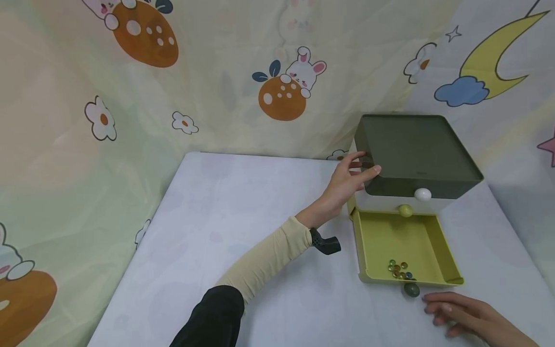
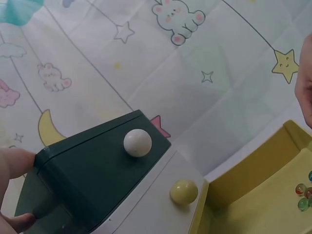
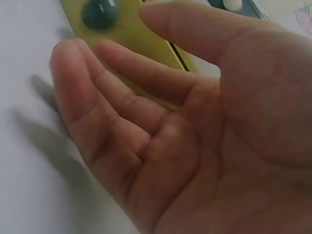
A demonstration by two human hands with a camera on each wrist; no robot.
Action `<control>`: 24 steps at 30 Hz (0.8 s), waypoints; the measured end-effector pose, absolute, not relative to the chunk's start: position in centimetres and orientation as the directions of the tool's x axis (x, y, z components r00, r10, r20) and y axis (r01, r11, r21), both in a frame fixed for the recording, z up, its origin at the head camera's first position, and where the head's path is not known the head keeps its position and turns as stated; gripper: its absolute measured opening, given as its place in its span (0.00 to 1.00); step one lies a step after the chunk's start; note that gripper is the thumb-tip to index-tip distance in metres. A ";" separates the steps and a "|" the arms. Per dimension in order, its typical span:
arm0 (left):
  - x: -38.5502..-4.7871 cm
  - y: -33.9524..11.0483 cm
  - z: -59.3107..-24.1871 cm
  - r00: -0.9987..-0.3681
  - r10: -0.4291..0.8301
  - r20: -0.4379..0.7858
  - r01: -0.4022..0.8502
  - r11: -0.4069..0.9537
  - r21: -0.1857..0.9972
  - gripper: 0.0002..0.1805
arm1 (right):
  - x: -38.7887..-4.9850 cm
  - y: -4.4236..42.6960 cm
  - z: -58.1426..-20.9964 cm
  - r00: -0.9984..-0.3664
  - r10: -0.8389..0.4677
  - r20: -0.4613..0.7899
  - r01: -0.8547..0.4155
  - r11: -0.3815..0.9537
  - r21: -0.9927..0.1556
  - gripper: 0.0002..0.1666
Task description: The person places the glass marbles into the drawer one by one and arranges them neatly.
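A small drawer box has a dark green top tier [image 1: 412, 149] and a white tier [image 2: 156, 204] below it. Its yellow bottom drawer [image 1: 403, 236] is pulled out toward the front, with several glass marbles [image 1: 396, 270] near its front wall. My left hand [image 1: 340, 188] rests against the green tier's left side, thumb near the front corner and fingers farther back. In front of the drawer's dark green knob [image 1: 411, 289], slightly right, my right hand [image 1: 472, 313] hovers with loosely bent fingers and holds nothing. In the right wrist view that knob [image 3: 100, 12] appears just beyond the fingertips.
White [image 1: 422, 194] and yellow [image 1: 405, 210] round knobs sit on the upper tiers' fronts. The box stands at the right rear of a table with a white cover [image 1: 208, 231]. A printed cloth [image 1: 217, 86] with cartoon figures hangs behind and at the sides.
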State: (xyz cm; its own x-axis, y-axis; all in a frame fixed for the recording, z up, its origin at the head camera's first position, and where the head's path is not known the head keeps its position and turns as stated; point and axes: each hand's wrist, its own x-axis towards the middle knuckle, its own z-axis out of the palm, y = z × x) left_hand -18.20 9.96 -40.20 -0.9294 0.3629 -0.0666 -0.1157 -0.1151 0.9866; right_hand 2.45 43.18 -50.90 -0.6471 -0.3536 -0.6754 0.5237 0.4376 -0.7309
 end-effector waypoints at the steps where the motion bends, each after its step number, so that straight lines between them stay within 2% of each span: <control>1: -18.2 10.0 -40.2 -0.930 0.362 -0.065 -0.115 -0.118 0.986 0.36 | 2.5 42.9 -50.9 -0.637 -0.373 -0.675 0.533 0.420 -0.734 0.36; 9: -18.2 10.1 -40.4 -0.933 0.357 -0.054 -0.102 -0.117 0.988 0.36 | 2.6 40.6 -51.3 -0.630 -0.479 -0.611 0.539 0.297 -0.788 0.35; 19: -18.2 10.1 -40.4 -0.933 0.356 -0.058 -0.108 -0.121 0.987 0.35 | 1.9 39.4 -51.4 -0.598 -0.470 -0.648 0.675 0.140 -0.724 0.33; 24: -18.2 10.1 -40.3 -0.933 0.354 -0.065 -0.115 -0.125 0.985 0.35 | 1.6 39.2 -51.3 -0.561 -0.469 -0.682 0.761 0.032 -0.648 0.26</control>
